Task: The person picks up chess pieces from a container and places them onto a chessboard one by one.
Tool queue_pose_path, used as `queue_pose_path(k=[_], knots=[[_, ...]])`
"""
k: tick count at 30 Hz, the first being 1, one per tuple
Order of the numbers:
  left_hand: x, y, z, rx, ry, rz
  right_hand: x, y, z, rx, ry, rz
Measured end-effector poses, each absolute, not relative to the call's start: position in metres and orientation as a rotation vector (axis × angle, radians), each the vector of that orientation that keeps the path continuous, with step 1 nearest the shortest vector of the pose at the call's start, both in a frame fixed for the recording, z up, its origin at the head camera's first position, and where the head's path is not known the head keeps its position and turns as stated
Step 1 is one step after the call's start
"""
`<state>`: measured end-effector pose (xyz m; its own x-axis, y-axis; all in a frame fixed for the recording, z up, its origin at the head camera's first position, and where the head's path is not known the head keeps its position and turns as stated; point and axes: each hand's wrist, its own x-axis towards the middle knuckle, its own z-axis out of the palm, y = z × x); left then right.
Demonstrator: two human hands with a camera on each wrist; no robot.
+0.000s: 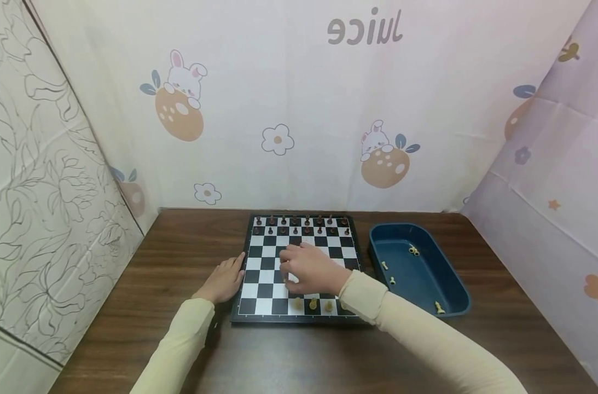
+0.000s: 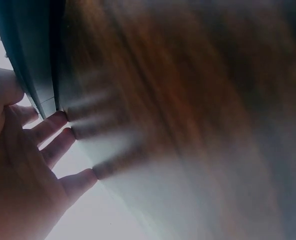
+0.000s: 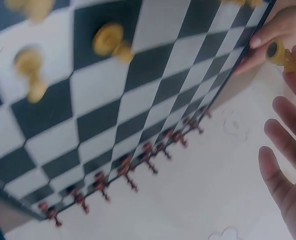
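Note:
A black-and-white chessboard (image 1: 266, 290) lies on the table. My right hand (image 1: 312, 268) is over its near half and pinches a yellow chess piece (image 3: 283, 58) between thumb and fingertips; the right wrist view shows the piece's dark round base, while its top is partly behind the fingers. The other fingers are spread. My left hand (image 1: 225, 280) rests at the board's left edge, fingers fairly straight, fingertips against the table in the left wrist view. Several yellow pieces (image 1: 313, 303) stand on the near row, partly hidden by my right arm. Dark red pieces (image 1: 307, 220) fill the two far rows.
To the right of the board sits a blue tray (image 1: 417, 282) with several yellow pieces (image 1: 439, 307) lying in it. Behind the wooden table (image 1: 195, 235) hangs a printed curtain (image 1: 279, 82) with rabbits and flowers. My right forearm crosses the board's near right corner.

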<state>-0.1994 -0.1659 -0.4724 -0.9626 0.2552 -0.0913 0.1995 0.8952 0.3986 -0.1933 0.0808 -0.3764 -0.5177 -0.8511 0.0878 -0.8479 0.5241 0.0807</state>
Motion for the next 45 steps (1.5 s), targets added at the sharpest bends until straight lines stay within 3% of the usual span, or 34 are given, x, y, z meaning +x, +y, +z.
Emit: queue_pose_path(k=[15, 45], knots=[[-0.199, -0.167, -0.474, 0.326, 2.913, 0.587, -0.174, 0.037, -0.404, 1.503, -2.614, 0.004], [-0.200, -0.164, -0.473, 0.326, 2.917, 0.578, -0.168, 0.031, -0.426, 1.407, -2.600, 0.042]])
